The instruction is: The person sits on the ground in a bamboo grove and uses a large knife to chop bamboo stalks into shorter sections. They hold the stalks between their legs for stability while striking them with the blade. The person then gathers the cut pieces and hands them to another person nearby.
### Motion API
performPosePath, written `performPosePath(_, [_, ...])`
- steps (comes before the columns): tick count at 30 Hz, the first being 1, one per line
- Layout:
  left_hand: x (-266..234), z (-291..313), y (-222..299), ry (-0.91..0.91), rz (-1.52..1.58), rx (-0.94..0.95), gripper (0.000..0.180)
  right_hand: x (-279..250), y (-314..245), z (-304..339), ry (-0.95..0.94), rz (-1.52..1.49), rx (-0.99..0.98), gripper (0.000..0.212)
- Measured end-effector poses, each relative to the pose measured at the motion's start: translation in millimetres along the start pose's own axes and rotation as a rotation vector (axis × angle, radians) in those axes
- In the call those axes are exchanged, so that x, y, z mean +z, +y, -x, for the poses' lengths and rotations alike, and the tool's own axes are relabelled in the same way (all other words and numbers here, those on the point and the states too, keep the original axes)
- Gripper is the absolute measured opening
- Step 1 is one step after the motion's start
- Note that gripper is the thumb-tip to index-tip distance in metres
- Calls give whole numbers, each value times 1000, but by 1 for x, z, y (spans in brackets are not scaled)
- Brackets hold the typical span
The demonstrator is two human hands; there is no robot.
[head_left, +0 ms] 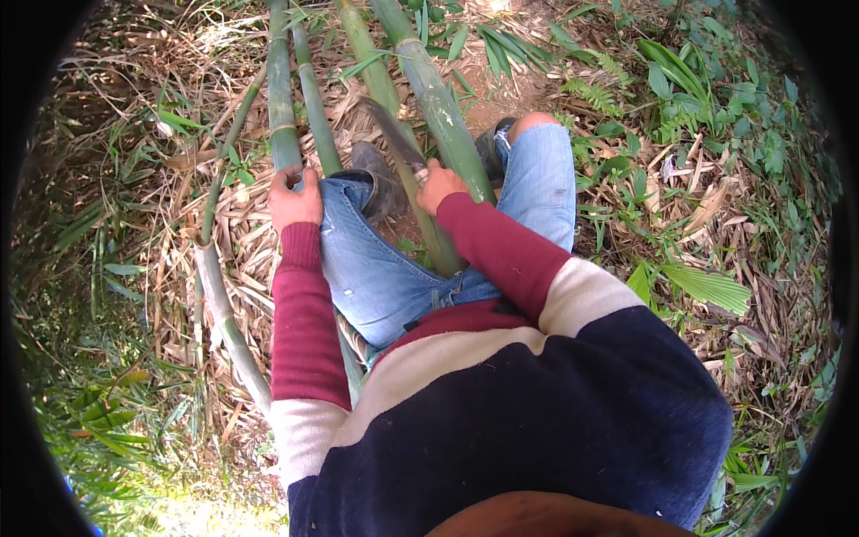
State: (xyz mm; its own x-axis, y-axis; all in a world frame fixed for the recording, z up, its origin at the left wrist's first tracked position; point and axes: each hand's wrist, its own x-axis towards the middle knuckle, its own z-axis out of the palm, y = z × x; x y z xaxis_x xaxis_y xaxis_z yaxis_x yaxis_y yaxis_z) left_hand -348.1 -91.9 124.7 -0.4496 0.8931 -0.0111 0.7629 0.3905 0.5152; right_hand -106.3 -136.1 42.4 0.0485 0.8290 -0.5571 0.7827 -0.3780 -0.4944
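Observation:
My right hand [440, 186] is closed around the handle of a machete [394, 134]. Its dark blade points up and left, over a green bamboo pole [380, 80] lying between my legs. At the left, my left hand [295, 200] curls its fingers and thumb round the near end of another thick bamboo pole [281, 98], beside my knee. A thinner bamboo pole [313, 98] lies just right of that one. Further right, a thick green pole [436, 98] runs past my right hand.
Dry leaves [242, 224] cover the ground. A bent bamboo stem [224, 313] lies left of my left arm. My dark boot [383, 183] rests between the poles. Green plants [680, 89] grow at the right, and grass [98, 421] at the lower left.

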Motion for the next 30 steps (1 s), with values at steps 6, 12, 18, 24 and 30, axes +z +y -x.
performPosePath(6, [-4, 2, -5, -52, -14, -51, 39, -33, -32, 23, -47, -68, -102, 44])
performPosePath(12, [0, -1, -8, -31, -13, -25, 39, 0, 9, -10, 39, -21, -2, 44])
performPosePath(18, [-3, 1, -9, -52, 5, -25, 39, -33, -29, 22, -6, -10, -159, 39])
performPosePath(24, [-6, 4, -4, -51, 11, -51, 39, 5, 2, 1, 59, 46, 28, 42])
performPosePath(30, [-5, 3, 2, -82, 12, -26, 39, -21, -19, 20, -42, 41, -73, 40])
